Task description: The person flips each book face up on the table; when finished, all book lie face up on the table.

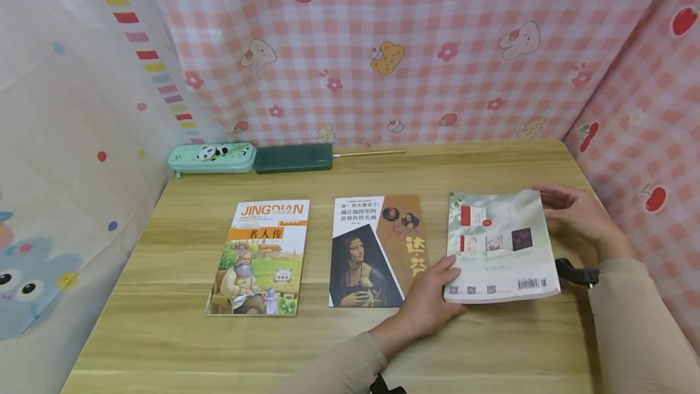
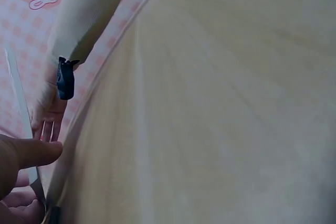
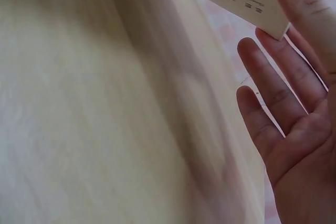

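A pale grey-green magazine point(image 1: 500, 266) with a barcode and small red and dark pictures is held in both hands at the right of the wooden table. Its lower left edge is in the left hand point(image 1: 429, 300), thumb over the cover. In the left wrist view the magazine point(image 2: 20, 95) appears edge-on between thumb and fingers. The right hand point(image 1: 579, 217) pinches the upper right corner. Seen from the right wrist, thumb and forefinger are at the corner of the magazine point(image 3: 252, 11), with the other fingers point(image 3: 275, 90) spread loosely below.
Left of the magazine lie a book with a woman's portrait point(image 1: 363, 266) and a book with a bearded man point(image 1: 259, 260). Along the back edge are a mint pencil case point(image 1: 213, 160), a dark green case point(image 1: 293, 158) and a thin gold rod point(image 1: 369, 153). Checked curtains point(image 1: 350, 47) hang behind.
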Available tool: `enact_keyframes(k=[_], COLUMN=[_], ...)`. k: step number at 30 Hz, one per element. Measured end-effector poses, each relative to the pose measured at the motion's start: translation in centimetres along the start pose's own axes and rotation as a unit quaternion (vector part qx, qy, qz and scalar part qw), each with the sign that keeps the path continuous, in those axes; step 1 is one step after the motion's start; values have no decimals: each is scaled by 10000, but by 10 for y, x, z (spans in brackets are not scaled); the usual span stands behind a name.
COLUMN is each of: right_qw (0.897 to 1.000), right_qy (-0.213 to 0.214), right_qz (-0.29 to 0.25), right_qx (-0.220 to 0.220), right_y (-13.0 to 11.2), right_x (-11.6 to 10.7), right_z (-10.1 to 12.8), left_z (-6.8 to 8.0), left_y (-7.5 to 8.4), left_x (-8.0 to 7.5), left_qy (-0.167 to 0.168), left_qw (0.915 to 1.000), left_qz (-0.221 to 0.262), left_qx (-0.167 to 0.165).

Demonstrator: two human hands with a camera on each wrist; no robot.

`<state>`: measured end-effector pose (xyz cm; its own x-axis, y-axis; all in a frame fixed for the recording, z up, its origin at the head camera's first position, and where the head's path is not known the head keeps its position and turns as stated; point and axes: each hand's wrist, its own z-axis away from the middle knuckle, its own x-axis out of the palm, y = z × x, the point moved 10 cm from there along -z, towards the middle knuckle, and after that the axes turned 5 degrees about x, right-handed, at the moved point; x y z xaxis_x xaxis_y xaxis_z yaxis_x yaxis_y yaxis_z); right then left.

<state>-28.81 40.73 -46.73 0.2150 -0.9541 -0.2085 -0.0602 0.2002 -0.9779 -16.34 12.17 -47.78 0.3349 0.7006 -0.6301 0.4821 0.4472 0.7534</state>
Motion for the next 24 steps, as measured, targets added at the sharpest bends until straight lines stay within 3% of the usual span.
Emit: enact_keyframes(k=[9,15,19,24], right_qw=[9967,9865,9862,9845], right_qy=[131,113,336,535], right_qz=[-650,-1369,-1378,-1468], right_qx=[-478,-893,-850,-793], right_y=[-26,-44,-51,-62], right_x=[3,6,6,8], right_z=[-6,-8,-12,-16], left_z=[2,5,5,6], left_y=[8,9,9,9], left_x=[-23,-39,-51,-58], left_qy=[624,1102,1410,1527], left_qw=[9963,9888,9829,9790], left_qz=[551,974,1143,1310], left_qx=[214,257,292,319])
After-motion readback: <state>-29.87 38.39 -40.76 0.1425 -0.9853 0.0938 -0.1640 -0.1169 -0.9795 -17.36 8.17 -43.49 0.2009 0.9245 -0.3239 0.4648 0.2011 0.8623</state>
